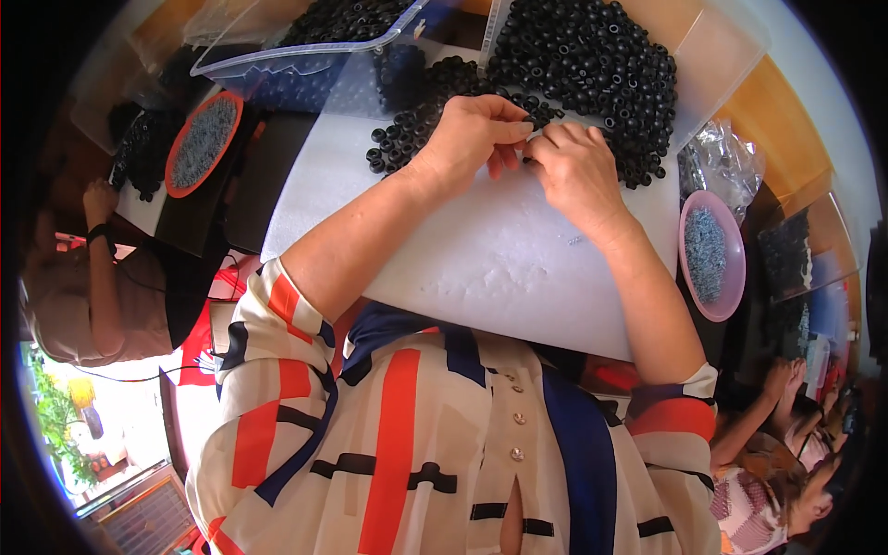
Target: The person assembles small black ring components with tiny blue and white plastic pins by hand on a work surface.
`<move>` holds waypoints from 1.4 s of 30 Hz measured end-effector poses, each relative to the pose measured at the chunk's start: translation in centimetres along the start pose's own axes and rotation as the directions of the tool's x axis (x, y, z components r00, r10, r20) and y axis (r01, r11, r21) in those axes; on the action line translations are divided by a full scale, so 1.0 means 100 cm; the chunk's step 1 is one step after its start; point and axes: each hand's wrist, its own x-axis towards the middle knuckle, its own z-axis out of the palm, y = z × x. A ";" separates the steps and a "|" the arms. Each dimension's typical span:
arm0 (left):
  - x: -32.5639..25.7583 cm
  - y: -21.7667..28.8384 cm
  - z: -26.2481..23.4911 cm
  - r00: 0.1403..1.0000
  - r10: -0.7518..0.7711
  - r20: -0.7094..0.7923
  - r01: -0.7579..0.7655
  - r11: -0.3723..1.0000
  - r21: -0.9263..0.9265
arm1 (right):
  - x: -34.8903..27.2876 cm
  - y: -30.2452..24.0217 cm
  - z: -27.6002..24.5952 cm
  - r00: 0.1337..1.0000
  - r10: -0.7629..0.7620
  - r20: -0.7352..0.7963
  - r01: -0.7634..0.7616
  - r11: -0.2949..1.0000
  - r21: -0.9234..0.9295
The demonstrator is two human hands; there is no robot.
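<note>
My left hand (472, 139) and my right hand (578, 171) meet over the far part of a white foam sheet (407, 240). Left thumb and forefinger are pinched together at a small round black part (530, 120). My right fingers curl in close beside it, pressed together; what they hold is too small and hidden to name. Just beyond my hands, loose black ring-like parts (393, 143) lie heaped on the sheet. A much bigger pile of the same parts (583, 69) spreads inside a clear plastic bin (717, 60) lying open toward me.
At right, a pink bowl (735, 231) holds small grey-blue metal pieces, near a crumpled clear bag (731, 153). Another clear bin (305, 65) stands far left, past an orange bowl (173, 176) of similar pieces. Co-workers sit on the left (102, 296) and lower right (768, 472).
</note>
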 end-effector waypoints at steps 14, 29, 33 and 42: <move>0.001 0.000 0.001 0.996 -0.044 -0.079 0.042 0.999 -0.029 | 0.001 0.003 0.003 0.997 -0.072 -0.041 0.071 0.997 -0.032; 0.001 0.000 0.003 0.995 -0.003 -0.100 -0.006 0.996 -0.090 | 0.006 0.000 0.006 0.998 -0.050 -0.029 0.049 0.999 -0.019; 0.000 -0.001 0.004 0.996 -0.007 -0.093 0.000 0.997 -0.072 | 0.007 0.002 0.007 1.000 0.010 0.010 -0.010 0.999 -0.050; -0.001 0.000 0.001 0.996 -0.007 -0.093 0.003 0.999 -0.052 | 0.003 0.014 0.002 0.999 0.043 0.034 -0.045 0.997 0.066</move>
